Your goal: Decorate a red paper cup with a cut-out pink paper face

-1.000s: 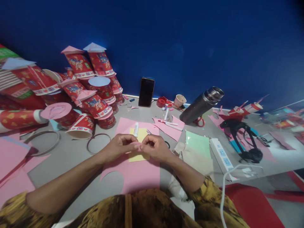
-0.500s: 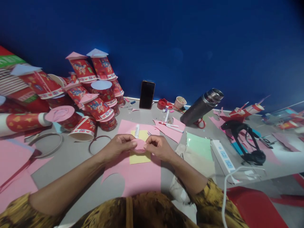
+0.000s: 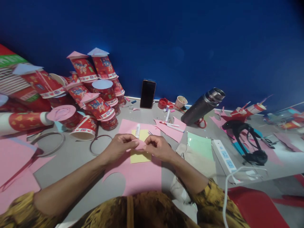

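Note:
Between my two hands is a small pink paper piece [image 3: 140, 144], its near edge tilted or folded. My left hand [image 3: 122, 146] pinches its left side with thumb and fingers. Its right side is pinched by my right hand [image 3: 158, 147]. Beneath them lies a yellow paper [image 3: 140, 158] on a larger pink sheet [image 3: 142, 177] with a round cutout at its left. A white glue stick [image 3: 137, 130] rests just beyond the fingers on the yellow paper. The fingertips partly cover the pink piece.
Red paper cups [image 3: 98, 106] with paper tops are stacked at the left. A phone [image 3: 147, 94] leans on the blue wall. Right of it are a dark flask [image 3: 201, 107], markers [image 3: 169, 125], green paper [image 3: 199, 145], a power strip [image 3: 224, 158] and a black strap frame [image 3: 247, 142].
The pink piece, held in both hands, has tilted or folded and now shows as a narrower shape. The hands have barely moved.

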`<state>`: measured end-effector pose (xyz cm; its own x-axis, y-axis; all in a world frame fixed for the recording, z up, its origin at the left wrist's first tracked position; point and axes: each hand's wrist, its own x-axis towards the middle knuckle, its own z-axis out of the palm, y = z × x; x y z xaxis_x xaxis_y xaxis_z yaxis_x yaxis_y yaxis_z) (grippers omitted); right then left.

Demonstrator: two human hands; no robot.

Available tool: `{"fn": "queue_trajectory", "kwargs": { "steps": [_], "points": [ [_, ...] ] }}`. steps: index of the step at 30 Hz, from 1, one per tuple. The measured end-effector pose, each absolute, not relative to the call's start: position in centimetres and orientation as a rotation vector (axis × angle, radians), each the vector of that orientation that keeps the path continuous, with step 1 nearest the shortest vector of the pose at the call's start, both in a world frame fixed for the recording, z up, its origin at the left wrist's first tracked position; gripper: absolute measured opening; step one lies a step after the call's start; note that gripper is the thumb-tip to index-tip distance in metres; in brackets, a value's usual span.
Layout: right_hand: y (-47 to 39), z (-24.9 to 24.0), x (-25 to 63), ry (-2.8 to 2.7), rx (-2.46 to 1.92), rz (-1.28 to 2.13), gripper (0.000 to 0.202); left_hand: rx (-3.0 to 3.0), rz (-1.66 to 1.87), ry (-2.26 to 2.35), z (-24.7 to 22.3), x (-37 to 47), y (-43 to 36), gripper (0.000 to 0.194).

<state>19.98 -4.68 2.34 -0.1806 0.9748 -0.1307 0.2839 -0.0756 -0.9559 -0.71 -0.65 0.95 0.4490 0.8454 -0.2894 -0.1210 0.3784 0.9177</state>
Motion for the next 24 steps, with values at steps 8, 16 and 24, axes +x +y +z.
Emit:
{"fn": "queue_trajectory", "kwargs": {
  "steps": [8,16,24],
  "points": [
    [-4.5,1.8,20.4,-1.770,-1.213,0.379,0.015,0.930,0.800,0.841,2.3,-1.0,-0.5,0.064],
    [-4.7,2.0,21.3,-1.913,-0.957,-0.277,0.014,0.795,0.851,0.836,1.9,-0.6,-0.2,0.048],
    [-4.8,1.6,21.0,-1.942,-0.956,-0.275,0.010,0.795,0.734,0.832,2.2,-0.2,-1.4,0.041]
  ]
}}
